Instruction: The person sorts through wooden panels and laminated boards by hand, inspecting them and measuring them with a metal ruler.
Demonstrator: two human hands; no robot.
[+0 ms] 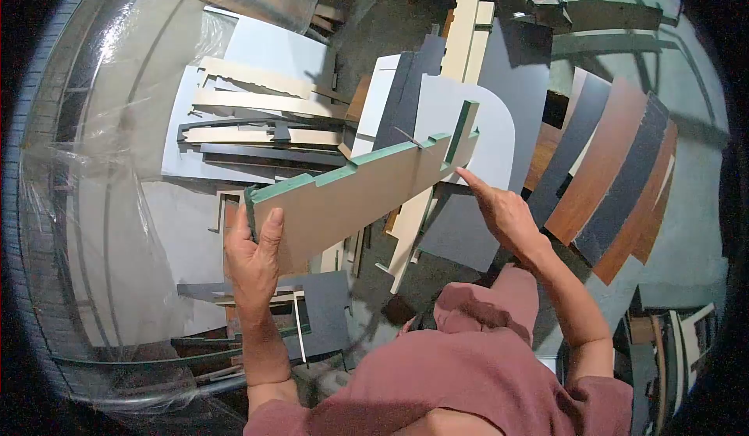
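A long beige board with a green sawn core (pixel 359 194) slants across the middle of the view, notched along its upper edge. My left hand (pixel 253 256) grips its near left end, thumb on the broad face and fingers behind. At the far right end, a narrow green-edged prong (pixel 463 133) sticks up beside a deep notch. My right hand (pixel 507 218) reaches in there with the index finger stretched out, its tip against the board's lower edge. The other right fingers look curled and are partly hidden. A thin dark sliver (pixel 408 137) lies across the upper edge.
Behind the board lie a white round-cornered panel (pixel 476 108) and upright cream strips (pixel 462 38). Stacked offcuts (pixel 257 101) rest on white sheets at left. Brown and dark curved strips (pixel 605 163) lie on the right. Clear plastic film (pixel 101 163) hangs at far left.
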